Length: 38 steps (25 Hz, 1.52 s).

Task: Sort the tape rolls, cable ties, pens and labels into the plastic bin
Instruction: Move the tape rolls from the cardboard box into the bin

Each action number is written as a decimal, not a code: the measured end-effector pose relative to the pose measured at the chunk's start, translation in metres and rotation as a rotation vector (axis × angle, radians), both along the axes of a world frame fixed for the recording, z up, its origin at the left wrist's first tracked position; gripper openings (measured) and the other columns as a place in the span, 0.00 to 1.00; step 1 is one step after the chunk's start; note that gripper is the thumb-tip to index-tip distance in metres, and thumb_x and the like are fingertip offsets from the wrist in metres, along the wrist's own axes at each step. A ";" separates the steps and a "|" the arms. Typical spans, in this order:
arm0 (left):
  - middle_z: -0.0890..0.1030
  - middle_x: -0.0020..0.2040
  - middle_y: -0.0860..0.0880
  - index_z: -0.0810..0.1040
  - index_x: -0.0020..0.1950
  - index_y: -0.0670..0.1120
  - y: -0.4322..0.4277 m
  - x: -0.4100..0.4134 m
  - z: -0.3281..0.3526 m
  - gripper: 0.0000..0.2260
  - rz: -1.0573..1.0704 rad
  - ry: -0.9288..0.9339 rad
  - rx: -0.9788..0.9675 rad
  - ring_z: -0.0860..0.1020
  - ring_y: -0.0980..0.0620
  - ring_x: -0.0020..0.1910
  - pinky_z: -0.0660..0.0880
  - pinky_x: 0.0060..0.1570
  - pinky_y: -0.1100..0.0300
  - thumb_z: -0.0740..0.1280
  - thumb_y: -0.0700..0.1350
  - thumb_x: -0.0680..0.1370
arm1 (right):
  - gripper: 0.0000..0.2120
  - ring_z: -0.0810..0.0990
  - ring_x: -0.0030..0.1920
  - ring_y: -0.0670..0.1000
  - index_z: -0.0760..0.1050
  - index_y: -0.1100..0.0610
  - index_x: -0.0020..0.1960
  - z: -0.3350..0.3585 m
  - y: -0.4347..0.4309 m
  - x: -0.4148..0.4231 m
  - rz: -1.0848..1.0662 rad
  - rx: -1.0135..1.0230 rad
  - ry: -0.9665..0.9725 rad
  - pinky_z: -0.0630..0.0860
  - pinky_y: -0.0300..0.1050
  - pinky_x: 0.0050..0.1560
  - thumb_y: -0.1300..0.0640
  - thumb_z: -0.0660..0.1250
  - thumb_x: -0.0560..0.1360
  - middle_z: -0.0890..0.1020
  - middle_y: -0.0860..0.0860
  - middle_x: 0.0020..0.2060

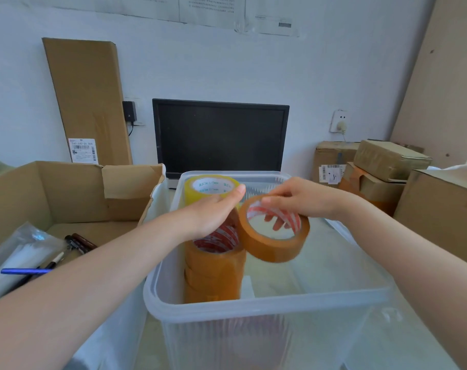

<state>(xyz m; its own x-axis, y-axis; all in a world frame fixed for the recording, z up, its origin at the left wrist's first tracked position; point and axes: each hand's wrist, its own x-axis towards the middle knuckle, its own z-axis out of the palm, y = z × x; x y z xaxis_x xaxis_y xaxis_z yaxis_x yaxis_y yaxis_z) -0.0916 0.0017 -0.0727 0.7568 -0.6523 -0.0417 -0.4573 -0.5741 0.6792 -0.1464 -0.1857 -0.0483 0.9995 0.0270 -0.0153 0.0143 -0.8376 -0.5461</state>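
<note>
A clear plastic bin (267, 303) stands in front of me. Inside it, at the left, brown tape rolls (213, 268) are stacked, and a yellow tape roll (197, 192) stands behind them. My right hand (299, 201) holds a brown tape roll (273, 248) tilted over the bin, fingers through its core. My left hand (216, 212) reaches over the stack, fingers straight, touching the yellow roll's edge. In the open cardboard box (48, 193) to the left lie pens (75, 247), a blue pen (24, 271) and a bag of white cable ties (19, 260).
A dark monitor (220, 137) stands behind the bin against the wall. Cardboard boxes (382, 166) are piled at the right, with a large one (446, 212) close to my right arm. A tall flat carton (88, 100) leans on the wall at the left.
</note>
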 end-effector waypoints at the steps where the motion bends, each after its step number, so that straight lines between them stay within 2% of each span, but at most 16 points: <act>1: 0.76 0.65 0.50 0.75 0.65 0.52 0.000 0.001 0.000 0.35 -0.005 -0.013 0.008 0.71 0.49 0.67 0.63 0.69 0.53 0.39 0.67 0.75 | 0.17 0.85 0.40 0.48 0.79 0.56 0.57 0.000 0.004 -0.001 0.053 -0.019 0.100 0.81 0.35 0.39 0.46 0.60 0.78 0.84 0.48 0.44; 4: 0.79 0.60 0.51 0.79 0.59 0.50 -0.001 0.003 -0.001 0.36 -0.019 -0.027 0.022 0.74 0.51 0.62 0.65 0.68 0.52 0.38 0.66 0.75 | 0.14 0.85 0.39 0.45 0.79 0.51 0.54 -0.002 0.014 -0.002 0.121 -0.085 0.263 0.81 0.36 0.43 0.44 0.61 0.76 0.84 0.45 0.42; 7: 0.78 0.60 0.50 0.79 0.56 0.50 0.000 0.003 -0.001 0.35 -0.013 -0.036 0.028 0.73 0.50 0.62 0.65 0.69 0.51 0.38 0.66 0.76 | 0.09 0.85 0.41 0.45 0.79 0.47 0.49 0.000 0.015 -0.003 0.159 0.002 0.370 0.81 0.39 0.48 0.46 0.62 0.76 0.84 0.42 0.40; 11: 0.78 0.61 0.50 0.79 0.57 0.50 0.000 0.002 0.000 0.35 -0.017 -0.049 0.031 0.73 0.50 0.63 0.65 0.68 0.52 0.38 0.65 0.76 | 0.08 0.85 0.42 0.46 0.79 0.47 0.47 0.001 0.012 -0.005 0.181 0.069 0.443 0.81 0.41 0.50 0.49 0.62 0.77 0.85 0.41 0.38; 15: 0.78 0.60 0.50 0.79 0.57 0.48 -0.001 0.002 0.001 0.34 -0.023 -0.057 0.019 0.72 0.52 0.62 0.65 0.62 0.57 0.38 0.63 0.77 | 0.11 0.84 0.46 0.49 0.80 0.54 0.55 -0.002 0.006 -0.005 0.198 0.007 0.575 0.79 0.47 0.56 0.51 0.63 0.77 0.84 0.50 0.47; 17: 0.78 0.59 0.50 0.79 0.57 0.47 0.000 0.002 0.001 0.34 -0.032 -0.054 0.011 0.72 0.52 0.61 0.65 0.61 0.58 0.38 0.63 0.77 | 0.13 0.83 0.47 0.49 0.79 0.57 0.58 -0.006 0.006 -0.005 0.193 -0.023 0.641 0.79 0.48 0.57 0.53 0.63 0.77 0.83 0.52 0.48; 20: 0.78 0.60 0.50 0.79 0.56 0.47 0.000 0.003 0.001 0.34 -0.034 -0.053 0.006 0.72 0.52 0.62 0.65 0.63 0.56 0.38 0.64 0.77 | 0.15 0.82 0.46 0.50 0.77 0.61 0.60 -0.019 0.014 -0.001 0.160 -0.043 0.642 0.80 0.43 0.51 0.55 0.64 0.77 0.83 0.52 0.46; 23: 0.78 0.59 0.50 0.79 0.56 0.47 0.000 0.002 0.002 0.34 -0.036 -0.047 0.000 0.73 0.52 0.61 0.66 0.59 0.58 0.39 0.63 0.77 | 0.17 0.80 0.43 0.49 0.76 0.65 0.61 -0.035 0.025 0.001 0.198 -0.118 0.608 0.79 0.39 0.47 0.55 0.64 0.78 0.81 0.53 0.43; 25: 0.79 0.58 0.50 0.79 0.57 0.46 0.001 0.001 0.001 0.33 -0.040 -0.044 -0.005 0.74 0.53 0.60 0.65 0.56 0.60 0.39 0.63 0.78 | 0.16 0.79 0.44 0.50 0.75 0.65 0.62 -0.043 0.029 0.003 0.199 -0.129 0.625 0.79 0.37 0.46 0.56 0.62 0.79 0.81 0.57 0.47; 27: 0.79 0.58 0.50 0.79 0.58 0.46 0.000 0.001 0.001 0.33 -0.045 -0.043 -0.005 0.74 0.53 0.59 0.65 0.55 0.60 0.39 0.62 0.78 | 0.16 0.78 0.49 0.52 0.73 0.67 0.63 -0.049 0.030 0.004 0.194 -0.124 0.664 0.78 0.36 0.46 0.58 0.60 0.80 0.79 0.64 0.55; 31: 0.78 0.59 0.50 0.78 0.58 0.46 0.001 0.002 0.002 0.34 -0.047 -0.053 0.008 0.74 0.53 0.60 0.66 0.56 0.60 0.39 0.63 0.78 | 0.17 0.75 0.54 0.53 0.69 0.66 0.67 -0.057 0.033 0.006 0.186 -0.104 0.716 0.75 0.45 0.57 0.61 0.56 0.81 0.74 0.64 0.65; 33: 0.78 0.59 0.50 0.78 0.58 0.46 0.000 0.002 0.002 0.34 -0.048 -0.060 0.012 0.74 0.53 0.59 0.66 0.56 0.60 0.39 0.62 0.78 | 0.17 0.74 0.56 0.52 0.67 0.65 0.69 -0.059 0.035 0.007 0.192 -0.077 0.754 0.72 0.44 0.60 0.62 0.55 0.82 0.73 0.62 0.67; 35: 0.78 0.59 0.50 0.79 0.58 0.46 0.000 0.001 0.002 0.34 -0.050 -0.061 0.013 0.73 0.53 0.59 0.66 0.56 0.60 0.39 0.62 0.78 | 0.18 0.74 0.58 0.52 0.65 0.64 0.70 -0.063 0.036 0.007 0.187 -0.077 0.776 0.73 0.41 0.57 0.62 0.54 0.82 0.71 0.60 0.68; 38: 0.78 0.59 0.50 0.79 0.58 0.46 0.000 0.002 0.002 0.34 -0.051 -0.057 0.012 0.73 0.52 0.60 0.67 0.58 0.59 0.39 0.63 0.78 | 0.18 0.73 0.56 0.51 0.64 0.64 0.70 -0.068 0.037 0.009 0.186 -0.092 0.751 0.75 0.34 0.44 0.62 0.56 0.81 0.70 0.61 0.69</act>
<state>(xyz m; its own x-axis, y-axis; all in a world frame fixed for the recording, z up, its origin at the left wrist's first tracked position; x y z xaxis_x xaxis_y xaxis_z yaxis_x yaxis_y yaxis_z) -0.0891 0.0019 -0.0710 0.7241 -0.6897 -0.0074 -0.5241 -0.5571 0.6442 -0.1375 -0.1484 -0.1164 0.6995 0.1589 -0.6967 -0.1872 -0.9002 -0.3933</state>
